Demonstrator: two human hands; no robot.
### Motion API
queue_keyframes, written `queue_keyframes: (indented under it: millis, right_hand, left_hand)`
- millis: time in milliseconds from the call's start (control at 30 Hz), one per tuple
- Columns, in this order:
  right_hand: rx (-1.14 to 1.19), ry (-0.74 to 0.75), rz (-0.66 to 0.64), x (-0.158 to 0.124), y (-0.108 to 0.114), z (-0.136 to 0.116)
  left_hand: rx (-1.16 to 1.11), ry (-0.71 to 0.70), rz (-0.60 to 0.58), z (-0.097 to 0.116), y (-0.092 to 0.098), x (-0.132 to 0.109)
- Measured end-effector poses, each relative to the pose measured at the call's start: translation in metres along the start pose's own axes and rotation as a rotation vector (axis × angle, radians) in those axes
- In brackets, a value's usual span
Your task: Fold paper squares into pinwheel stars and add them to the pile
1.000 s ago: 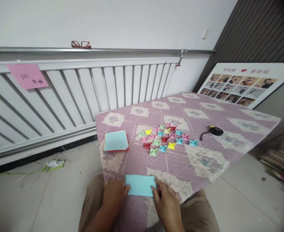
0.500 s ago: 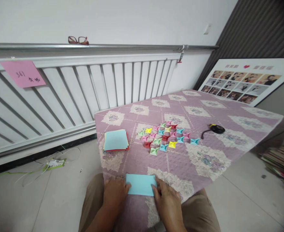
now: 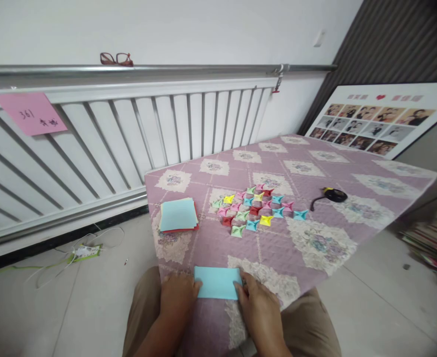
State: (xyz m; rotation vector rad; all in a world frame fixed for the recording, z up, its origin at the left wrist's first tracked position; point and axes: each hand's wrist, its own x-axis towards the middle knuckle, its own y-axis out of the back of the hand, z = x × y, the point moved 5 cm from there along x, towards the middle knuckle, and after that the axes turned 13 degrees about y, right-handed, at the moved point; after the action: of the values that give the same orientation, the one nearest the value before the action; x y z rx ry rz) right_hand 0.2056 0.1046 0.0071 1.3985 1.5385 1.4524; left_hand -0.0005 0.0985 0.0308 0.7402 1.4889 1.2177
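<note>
A light-blue sheet of paper [image 3: 217, 283], a wide rectangle that looks folded over, lies at the near edge of the table. My left hand [image 3: 178, 297] grips its left end, thumb on top and the other fingers curled and partly hidden. At the right end my right hand [image 3: 260, 305] pinches the paper between thumb and fingers. Beyond them, rows of small folded paper shapes [image 3: 254, 211] in green, pink, yellow, red and blue stand on the table. To the left sits a stack of square paper [image 3: 179, 214], light blue on top with red showing underneath.
A patterned purple tablecloth [image 3: 211, 248] covers the table. A black tape measure [image 3: 335, 194] lies to the right. Behind are a white radiator [image 3: 162, 129], a pipe with glasses [image 3: 116, 59] on it, and a photo board [image 3: 374, 121]. A power strip [image 3: 86, 252] rests on the floor.
The view has shifted very slightly. Both hands keep hold of the blue paper's two ends, and nothing else has visibly moved.
</note>
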Motion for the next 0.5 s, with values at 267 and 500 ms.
queue_keyframes:
  millis: [267, 500]
  right_hand:
    - [0.009, -0.027, -0.029, 0.0019, 0.0036, -0.0018]
    - [0.017, -0.024, -0.026, 0.0034, 0.0064, -0.0033]
  left_hand:
    - [0.019, 0.000, 0.004, 0.0009, 0.0002, 0.0001]
    - [0.010, 0.007, 0.002, 0.0008, 0.0016, 0.0000]
